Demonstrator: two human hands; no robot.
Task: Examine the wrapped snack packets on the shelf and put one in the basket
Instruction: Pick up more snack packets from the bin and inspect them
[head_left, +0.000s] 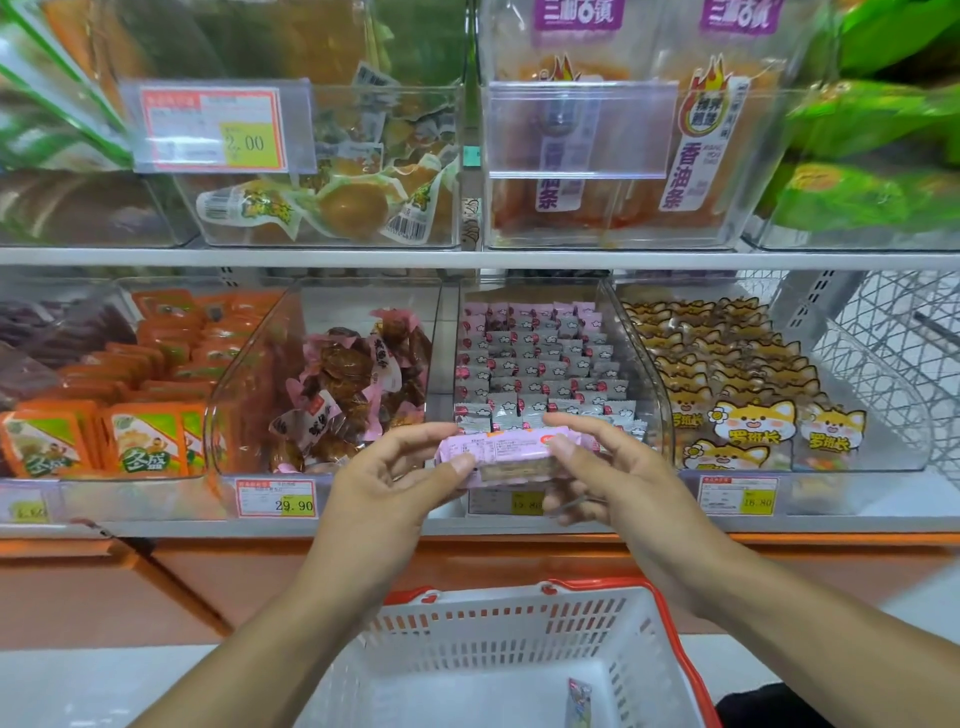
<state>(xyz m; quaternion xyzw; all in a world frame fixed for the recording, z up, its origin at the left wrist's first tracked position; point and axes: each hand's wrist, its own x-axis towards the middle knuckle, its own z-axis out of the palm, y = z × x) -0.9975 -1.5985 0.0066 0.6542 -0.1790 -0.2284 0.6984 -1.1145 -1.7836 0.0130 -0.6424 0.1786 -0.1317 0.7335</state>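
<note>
A pink wrapped snack packet (511, 453) with small printed text is held level in front of the lower shelf. My left hand (395, 467) pinches its left end and my right hand (602, 457) pinches its right end. Right behind it is a clear bin (550, 358) filled with rows of pink and grey packets of the same kind. Below my arms stands a white basket (498, 639) with a red rim; a small colourful packet (578, 699) lies on its floor.
Neighbouring clear bins hold brown wrapped sweets (353, 384), orange packets (140, 395) and cat-print packets (727, 384). The upper shelf (467, 257) carries bins of larger snacks. Price tags (276, 498) line the shelf front. A wire rack (893, 353) stands at the right.
</note>
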